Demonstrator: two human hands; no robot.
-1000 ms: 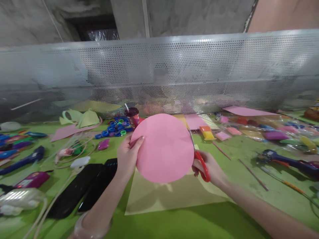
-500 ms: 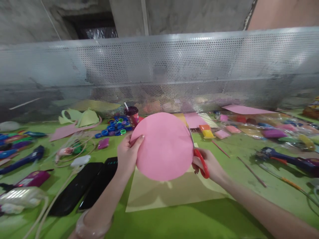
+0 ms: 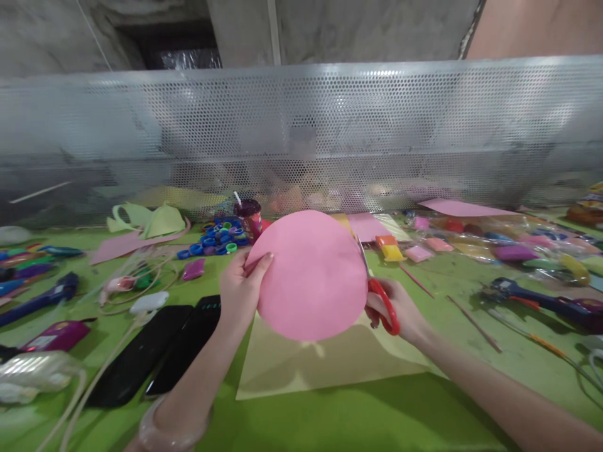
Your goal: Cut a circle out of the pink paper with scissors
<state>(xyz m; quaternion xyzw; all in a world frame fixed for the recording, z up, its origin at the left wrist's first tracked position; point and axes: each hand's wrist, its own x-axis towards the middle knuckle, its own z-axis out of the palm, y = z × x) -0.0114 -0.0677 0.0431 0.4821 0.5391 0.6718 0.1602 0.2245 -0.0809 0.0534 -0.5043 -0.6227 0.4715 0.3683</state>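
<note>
A round pink paper disc (image 3: 311,276) is held up in front of me. My left hand (image 3: 242,282) pinches its left edge, thumb on the near face and fingers behind. In my right hand (image 3: 393,307) is a pair of red-handled scissors (image 3: 385,307), fingers through the loops. The blades point up and away along the disc's right edge; whether they touch the paper I cannot tell. Under the disc, a pale yellow paper sheet (image 3: 301,373) lies on the green table (image 3: 358,420).
Two black phones (image 3: 141,351) and cables lie at left. Behind them are blue bottle caps (image 3: 217,238) and a dark cup with a straw (image 3: 249,216). Clay packets (image 3: 390,248), thin sticks (image 3: 473,323) and a dark blue tool (image 3: 541,301) lie at right. A perforated metal panel (image 3: 301,138) stands behind.
My right hand and the scissors have shifted slightly right, a little away from the disc's edge. The left hand still holds the disc in nearly the same place.
</note>
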